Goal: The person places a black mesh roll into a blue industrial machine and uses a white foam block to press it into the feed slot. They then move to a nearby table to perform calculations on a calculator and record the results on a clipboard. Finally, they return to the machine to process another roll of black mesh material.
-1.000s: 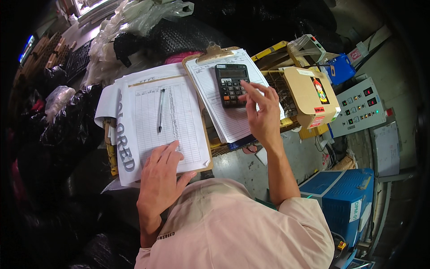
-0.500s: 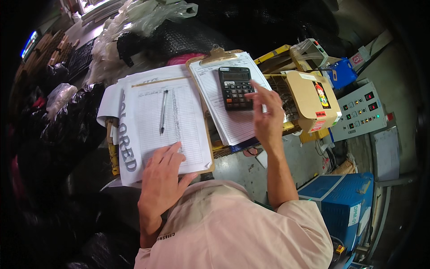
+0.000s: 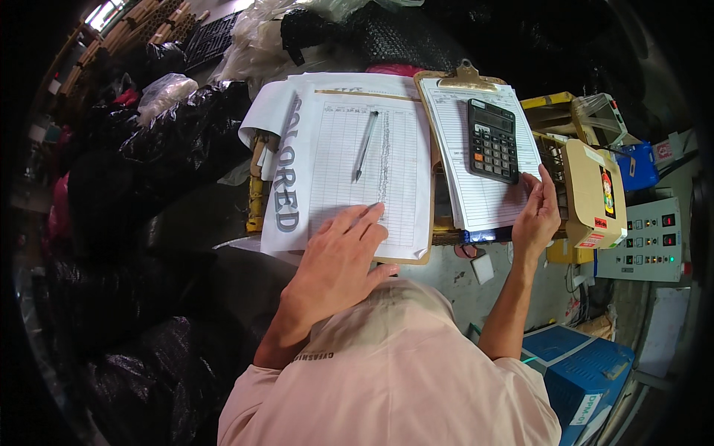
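Grip, head view: left hand (image 3: 338,249) spread on sheet (image 3: 405,160), empty | right hand (image 3: 537,218) empty, fingers loosely parted beside calculator (image 3: 492,141), contact unclear | calculator on papers (image 3: 487,207) atop clipboard (image 3: 466,77) | pen (image 3: 366,147) loose on sheet | risk: clipboard tilt could slide calculator

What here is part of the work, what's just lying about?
Apparently in use:
white gridded paper form under the left hand
slim clear pen on it
black rectangular calculator
white lined paper sheets on brown clipboard, near right hand

Likely lying about:
tan cardboard box
glossy black plastic bags
blue boxy unit
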Demonstrator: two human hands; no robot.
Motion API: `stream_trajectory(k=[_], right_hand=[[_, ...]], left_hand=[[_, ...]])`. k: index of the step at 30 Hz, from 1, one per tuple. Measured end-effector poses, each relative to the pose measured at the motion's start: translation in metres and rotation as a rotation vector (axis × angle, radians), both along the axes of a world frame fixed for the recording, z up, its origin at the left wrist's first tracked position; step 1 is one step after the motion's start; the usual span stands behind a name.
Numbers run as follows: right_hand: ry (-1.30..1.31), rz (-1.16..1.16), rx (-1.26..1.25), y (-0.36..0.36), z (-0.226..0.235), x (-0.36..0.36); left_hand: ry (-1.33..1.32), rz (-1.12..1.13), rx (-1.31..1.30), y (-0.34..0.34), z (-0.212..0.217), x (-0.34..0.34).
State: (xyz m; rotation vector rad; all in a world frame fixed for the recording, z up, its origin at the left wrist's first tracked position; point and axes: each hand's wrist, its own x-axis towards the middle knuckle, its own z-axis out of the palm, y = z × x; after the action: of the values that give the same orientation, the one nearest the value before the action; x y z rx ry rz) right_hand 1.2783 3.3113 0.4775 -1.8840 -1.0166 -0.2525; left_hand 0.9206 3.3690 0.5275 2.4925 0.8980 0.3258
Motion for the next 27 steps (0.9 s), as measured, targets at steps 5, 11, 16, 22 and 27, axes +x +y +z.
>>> stream_trajectory(k=[5,11,16,22,27], right_hand=[[0.011,0.008,0.005,0.000,0.000,-0.002],[0.312,0.098,0.095,-0.005,-0.011,0.006],[-0.142,0.083,-0.018,0.002,0.026,-0.011],[-0.265,0.105,-0.013,0.006,0.027,-0.007],[0.064,0.198,0.097,0.005,0.017,-0.003]], left_hand=[[-0.032,-0.037,-0.035,-0.001,-0.004,-0.010],[0.018,-0.045,0.004,0.004,0.001,0.001],[-0.051,-0.028,-0.004,0.008,0.007,0.006],[-0.055,-0.060,0.021,0.009,0.002,0.005],[-0.007,-0.052,0.042,0.008,0.004,0.002]])
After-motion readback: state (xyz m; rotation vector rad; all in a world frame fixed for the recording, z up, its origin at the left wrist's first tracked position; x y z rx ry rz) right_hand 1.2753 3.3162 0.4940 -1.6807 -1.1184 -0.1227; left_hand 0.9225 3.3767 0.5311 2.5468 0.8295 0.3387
